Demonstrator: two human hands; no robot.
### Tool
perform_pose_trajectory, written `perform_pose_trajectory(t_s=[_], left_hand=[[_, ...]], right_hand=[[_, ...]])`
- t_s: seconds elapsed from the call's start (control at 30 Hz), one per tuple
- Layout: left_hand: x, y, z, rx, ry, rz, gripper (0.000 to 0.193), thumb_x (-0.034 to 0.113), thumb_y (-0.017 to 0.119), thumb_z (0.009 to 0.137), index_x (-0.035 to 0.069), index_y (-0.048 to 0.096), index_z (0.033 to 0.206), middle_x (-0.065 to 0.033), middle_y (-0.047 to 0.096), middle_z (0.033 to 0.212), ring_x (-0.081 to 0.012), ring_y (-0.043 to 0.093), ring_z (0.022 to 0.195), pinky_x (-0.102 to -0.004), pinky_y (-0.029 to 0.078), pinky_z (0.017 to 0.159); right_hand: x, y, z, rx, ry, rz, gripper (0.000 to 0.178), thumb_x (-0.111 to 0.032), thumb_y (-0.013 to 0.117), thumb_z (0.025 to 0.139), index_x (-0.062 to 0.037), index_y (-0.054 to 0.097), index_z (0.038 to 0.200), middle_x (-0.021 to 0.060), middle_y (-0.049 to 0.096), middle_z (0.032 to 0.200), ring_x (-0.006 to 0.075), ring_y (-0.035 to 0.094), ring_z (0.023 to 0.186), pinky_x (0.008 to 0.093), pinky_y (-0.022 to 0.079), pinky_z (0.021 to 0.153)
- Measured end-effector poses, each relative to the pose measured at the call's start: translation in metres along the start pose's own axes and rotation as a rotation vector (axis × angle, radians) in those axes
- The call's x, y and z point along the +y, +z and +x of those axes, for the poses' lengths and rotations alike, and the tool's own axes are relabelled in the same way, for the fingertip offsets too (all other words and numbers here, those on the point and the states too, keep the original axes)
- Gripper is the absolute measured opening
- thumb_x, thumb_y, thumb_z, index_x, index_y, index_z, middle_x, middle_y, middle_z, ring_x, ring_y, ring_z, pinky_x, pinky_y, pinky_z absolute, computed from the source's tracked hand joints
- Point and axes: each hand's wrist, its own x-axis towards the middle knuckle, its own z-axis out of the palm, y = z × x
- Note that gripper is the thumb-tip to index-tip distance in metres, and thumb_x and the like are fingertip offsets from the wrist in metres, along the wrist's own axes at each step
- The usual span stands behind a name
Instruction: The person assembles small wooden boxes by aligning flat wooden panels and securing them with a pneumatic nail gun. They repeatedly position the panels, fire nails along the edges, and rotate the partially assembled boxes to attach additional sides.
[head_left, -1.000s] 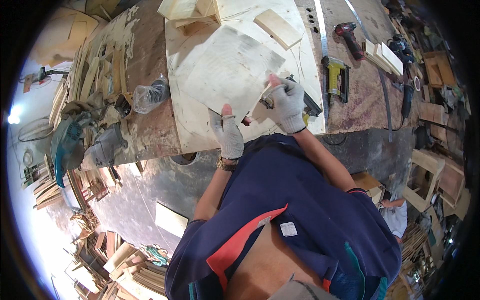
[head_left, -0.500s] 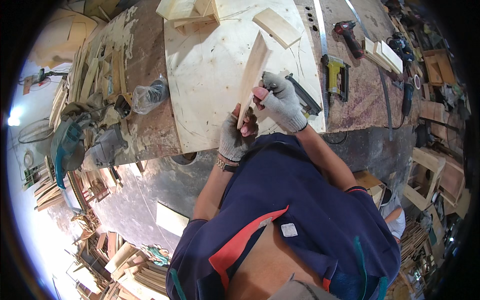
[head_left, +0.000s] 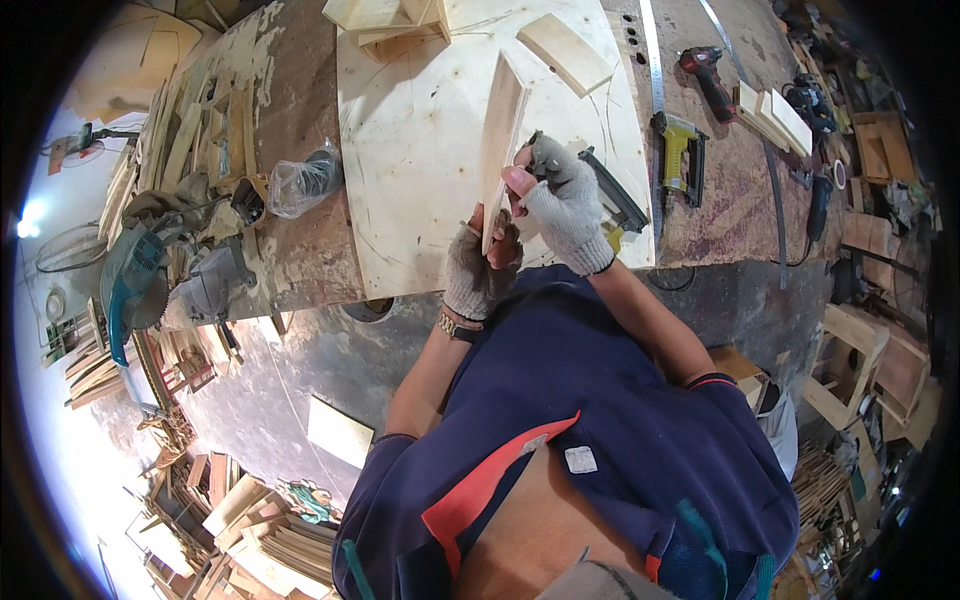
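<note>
A pale, narrow wooden board (head_left: 503, 115) is held up on a slant over a light plywood sheet (head_left: 400, 170) on the workbench. My left hand (head_left: 475, 268), in a grey fingerless glove with bare fingertips, grips the board's near end. My right hand (head_left: 566, 200), gloved the same way, has its thumb and curled fingers pinched at the board's right edge. Whether something small is also between those fingers, I cannot tell. Partly hidden behind the right hand, a dark nail gun (head_left: 615, 190) lies on the plywood. Beyond the board rests another flat wooden piece (head_left: 567, 54).
A wooden box assembly (head_left: 390, 25) stands at the far edge. To the right lie a yellow nail gun (head_left: 680, 158), a cordless drill (head_left: 707, 82), stacked boards (head_left: 775, 115) and an angle grinder (head_left: 819, 205). At left are a plastic-wrapped item (head_left: 303, 182) and a teal circular saw (head_left: 135, 285).
The board has turned slightly, its far end swinging left and showing more of its broad face. Both hands keep their hold. The whole view has shifted slightly.
</note>
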Motion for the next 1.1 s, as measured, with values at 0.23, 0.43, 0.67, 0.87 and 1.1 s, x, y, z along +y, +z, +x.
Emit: perform_pose_trajectory(t_s=[0.23,0.43,0.67,0.87,1.1], left_hand=[[-0.001,0.005,0.003,0.299,0.152,0.148,0.053,0.050,0.045,0.118,0.005,0.065,0.098,-0.0052,0.060,0.072,-0.0159,0.049,0.057,-0.0287,0.046,0.067],[0.003,-0.002,-0.002,0.334,0.177,0.115,0.043,0.046,0.054,0.116,0.004,0.063,0.114,-0.0080,0.066,0.079,-0.0180,0.058,0.061,-0.0317,0.052,0.068],[-0.002,0.012,0.003,0.387,0.347,0.378,0.038,0.040,0.059,0.115,0.003,0.058,0.123,-0.0122,0.071,0.088,-0.0211,0.065,0.065,-0.0335,0.055,0.065],[-0.010,0.035,0.003,0.428,0.586,0.631,0.047,0.046,0.057,0.115,0.000,0.062,0.118,-0.0145,0.072,0.089,-0.0216,0.068,0.072,-0.0365,0.056,0.067],[-0.004,0.052,0.006,0.206,0.472,0.395,0.044,0.045,0.055,0.116,0.003,0.064,0.123,-0.0090,0.071,0.093,-0.0179,0.061,0.069,-0.0318,0.053,0.066]], right_hand=[[-0.006,-0.002,-0.003,0.041,0.112,0.231,0.014,-0.012,0.074,0.104,0.0006,0.069,0.104,0.0018,0.067,0.082,0.0085,0.065,0.069,0.0252,0.052,0.063],[-0.008,0.008,-0.002,0.202,0.066,0.278,0.016,-0.015,0.074,0.105,-0.0001,0.070,0.108,0.0039,0.069,0.087,0.0115,0.068,0.073,0.0260,0.055,0.064],[-0.009,0.000,0.003,0.208,0.182,0.227,0.020,-0.022,0.075,0.106,-0.0044,0.069,0.112,0.0038,0.071,0.087,0.0124,0.069,0.075,0.0259,0.055,0.067],[0.003,-0.010,0.011,0.135,0.311,0.580,0.017,-0.021,0.073,0.107,-0.0047,0.068,0.106,0.0031,0.069,0.087,0.0136,0.068,0.075,0.0279,0.057,0.066],[-0.023,0.001,0.008,-0.179,0.285,0.779,0.017,-0.021,0.068,0.111,-0.0047,0.063,0.110,0.0044,0.066,0.086,0.0167,0.067,0.072,0.0314,0.060,0.065]])
